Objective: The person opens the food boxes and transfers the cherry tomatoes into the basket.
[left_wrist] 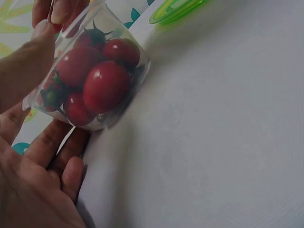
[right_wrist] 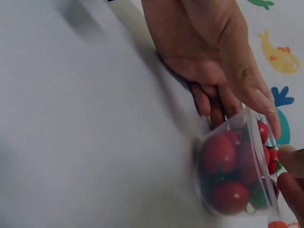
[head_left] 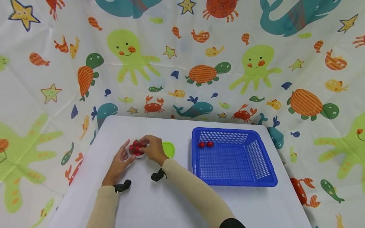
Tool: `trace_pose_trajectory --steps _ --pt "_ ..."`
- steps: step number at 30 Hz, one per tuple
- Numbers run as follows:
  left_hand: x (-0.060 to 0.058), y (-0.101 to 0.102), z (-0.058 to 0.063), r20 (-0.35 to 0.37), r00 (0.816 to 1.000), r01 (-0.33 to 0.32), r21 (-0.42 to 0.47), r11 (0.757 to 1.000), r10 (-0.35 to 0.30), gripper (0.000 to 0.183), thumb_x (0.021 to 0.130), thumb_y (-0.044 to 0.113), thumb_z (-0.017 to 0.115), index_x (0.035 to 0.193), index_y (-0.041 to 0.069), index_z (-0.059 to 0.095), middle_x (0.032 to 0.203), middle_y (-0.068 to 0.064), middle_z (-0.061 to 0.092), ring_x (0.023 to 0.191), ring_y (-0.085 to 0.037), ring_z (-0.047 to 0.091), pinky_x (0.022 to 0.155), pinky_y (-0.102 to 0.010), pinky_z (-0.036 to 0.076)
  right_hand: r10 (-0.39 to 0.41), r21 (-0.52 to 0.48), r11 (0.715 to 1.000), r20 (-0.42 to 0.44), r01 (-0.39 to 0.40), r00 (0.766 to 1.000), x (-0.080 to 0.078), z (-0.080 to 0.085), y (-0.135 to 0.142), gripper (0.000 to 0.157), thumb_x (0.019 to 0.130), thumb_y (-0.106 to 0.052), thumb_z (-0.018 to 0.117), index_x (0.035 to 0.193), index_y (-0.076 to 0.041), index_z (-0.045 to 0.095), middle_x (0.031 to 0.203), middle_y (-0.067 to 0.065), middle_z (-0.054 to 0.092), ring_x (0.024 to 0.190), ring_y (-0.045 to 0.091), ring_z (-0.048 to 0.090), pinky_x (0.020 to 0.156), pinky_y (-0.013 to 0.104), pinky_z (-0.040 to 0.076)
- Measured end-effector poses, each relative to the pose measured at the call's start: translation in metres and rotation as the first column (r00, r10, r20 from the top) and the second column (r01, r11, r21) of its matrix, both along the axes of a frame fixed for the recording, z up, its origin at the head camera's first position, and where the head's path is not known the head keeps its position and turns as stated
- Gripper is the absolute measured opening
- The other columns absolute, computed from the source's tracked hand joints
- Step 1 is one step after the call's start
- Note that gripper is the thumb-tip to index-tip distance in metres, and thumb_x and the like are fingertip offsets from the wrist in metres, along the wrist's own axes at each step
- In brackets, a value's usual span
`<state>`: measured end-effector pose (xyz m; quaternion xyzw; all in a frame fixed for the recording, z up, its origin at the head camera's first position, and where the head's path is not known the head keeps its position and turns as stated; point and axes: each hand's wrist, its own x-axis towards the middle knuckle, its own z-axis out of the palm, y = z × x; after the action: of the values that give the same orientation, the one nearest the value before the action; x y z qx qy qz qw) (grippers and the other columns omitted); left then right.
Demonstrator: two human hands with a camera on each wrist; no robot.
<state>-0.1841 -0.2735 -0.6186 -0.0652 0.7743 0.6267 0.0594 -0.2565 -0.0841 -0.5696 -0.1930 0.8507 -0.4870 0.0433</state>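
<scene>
Sea-creature cloth (head_left: 182, 19) is hanging behind our tabletop (head_left: 148, 202). Our left hand (head_left: 121, 163) is holding a clear cup (left_wrist: 109, 20) of tomatoes (left_wrist: 107, 86), while our right hand (head_left: 154, 148) seems to be pinching one tomato (right_wrist: 272, 156) at its mouth. We are judging them light, smooth and bruisable, best taken gently round the middle; the thin cup would probably be flexing under a squeeze. Two tomatoes are lying in the blue basket (head_left: 231, 161), and a lid (head_left: 169, 149) is resting near our right hand.

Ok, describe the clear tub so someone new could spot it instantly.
On the white table, go left from the big blue basket, past the green lid. There the left hand holds the clear tub, the only see-through container, crowded with red tomatoes.
</scene>
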Motion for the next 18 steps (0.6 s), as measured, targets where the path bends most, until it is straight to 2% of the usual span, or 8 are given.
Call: trace_pose_trajectory --steps 5,7,9,13,16,18 --pt "0.001 -0.001 -0.002 -0.003 1.0 0.004 0.009 1.0 -0.004 0.09 0.104 0.029 0.07 0.171 0.041 0.012 0.181 -0.006 0.006 0.165 -0.047 0.014 0.129 -0.073 0.016 0.013 0.047 0.999 -0.027 -0.012 1.0 0.003 -0.004 -0.006 0.032 0.089 -0.011 0.086 0.119 -0.021 0.079 0.118 -0.007 0.079 0.104 0.004 0.074 0.097 0.017 0.059" --pt "0.001 -0.001 -0.002 -0.004 1.0 0.005 0.012 1.0 -0.005 0.09 0.104 0.028 0.071 0.171 0.041 0.012 0.181 -0.007 0.006 0.164 -0.047 0.014 0.129 -0.073 0.016 0.018 0.067 0.998 -0.034 -0.015 0.999 0.003 -0.005 -0.008 0.032 0.089 -0.011 0.086 0.119 -0.022 0.079 0.119 -0.007 0.079 0.104 0.002 0.073 0.097 0.016 0.058" --pt "0.001 -0.001 -0.001 -0.005 1.0 0.001 0.012 1.0 -0.001 0.089 0.104 0.029 0.071 0.171 0.041 0.013 0.181 -0.007 0.007 0.164 -0.047 0.016 0.129 -0.073 0.017 0.02 0.085 0.996 -0.045 -0.016 0.999 0.004 -0.005 -0.009 0.032 0.089 -0.011 0.086 0.119 -0.021 0.079 0.12 -0.007 0.079 0.104 0.002 0.073 0.099 0.017 0.058" --pt "0.001 -0.001 -0.001 -0.002 1.0 -0.004 0.007 1.0 0.004 0.089 0.104 0.03 0.071 0.171 0.043 0.014 0.181 -0.007 0.008 0.164 -0.047 0.017 0.129 -0.073 0.017 0.02 0.17 0.985 -0.111 -0.001 0.994 0.003 -0.006 -0.014 0.031 0.09 -0.013 0.087 0.118 -0.024 0.079 0.116 -0.009 0.08 0.105 0.0 0.072 0.112 0.025 0.048" --pt "0.001 -0.001 -0.001 -0.002 1.0 -0.005 0.008 1.0 0.005 0.089 0.104 0.03 0.071 0.171 0.042 0.014 0.181 -0.008 0.009 0.164 -0.047 0.018 0.129 -0.073 0.017 0.028 0.237 0.971 -0.169 0.013 0.985 0.004 -0.006 -0.017 0.03 0.09 -0.016 0.087 0.117 -0.025 0.08 0.111 -0.011 0.081 0.106 0.001 0.071 0.109 0.036 0.042" --pt "0.001 -0.001 -0.002 -0.005 1.0 -0.005 0.006 1.0 0.005 0.089 0.104 0.03 0.071 0.171 0.042 0.014 0.181 -0.009 0.011 0.163 -0.048 0.019 0.128 -0.074 0.018 0.035 0.263 0.965 -0.189 0.016 0.981 0.004 -0.006 -0.019 0.029 0.089 -0.017 0.088 0.117 -0.024 0.081 0.109 -0.011 0.081 0.105 0.002 0.07 0.106 0.037 0.042"
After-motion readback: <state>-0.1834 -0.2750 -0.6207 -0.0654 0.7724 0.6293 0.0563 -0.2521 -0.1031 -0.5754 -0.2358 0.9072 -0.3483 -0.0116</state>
